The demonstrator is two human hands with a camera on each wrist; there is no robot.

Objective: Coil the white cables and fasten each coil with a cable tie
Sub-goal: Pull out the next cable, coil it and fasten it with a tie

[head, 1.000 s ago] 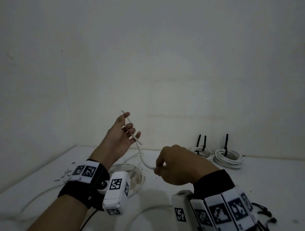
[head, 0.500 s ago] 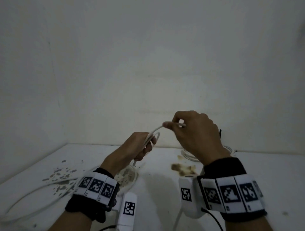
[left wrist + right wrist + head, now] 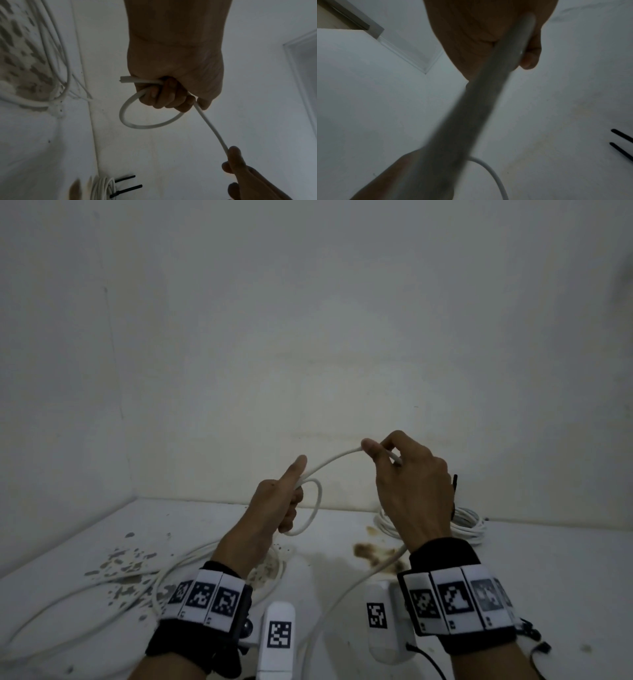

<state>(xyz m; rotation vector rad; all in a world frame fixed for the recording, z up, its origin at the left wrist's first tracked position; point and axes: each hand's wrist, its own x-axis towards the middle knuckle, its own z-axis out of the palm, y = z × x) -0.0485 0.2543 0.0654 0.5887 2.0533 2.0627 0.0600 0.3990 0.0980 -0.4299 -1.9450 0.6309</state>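
A white cable [image 3: 329,462] stretches between both hands above the white table [image 3: 548,570]. My left hand [image 3: 286,501] grips the cable's cut end and one small loop [image 3: 315,508], with the index finger pointing up. In the left wrist view the loop [image 3: 135,125] hangs below the curled fingers [image 3: 164,97] of the left hand. My right hand [image 3: 407,474] is raised to the right and pinches the cable between thumb and fingers. From there the cable runs down past my right wrist, blurred and close in the right wrist view [image 3: 488,101]. The rest lies loose on the table [image 3: 171,573].
Tied white coils [image 3: 469,523] with black cable ties [image 3: 455,484] lie at the back right by the wall, partly hidden by my right hand. Brown stains [image 3: 370,551] and grey flecks [image 3: 126,559] mark the table. Walls close the left and back.
My right hand has drawn the cable up and to the right, away from the left hand. One small loop has formed in the left hand, whose index finger is now straight.
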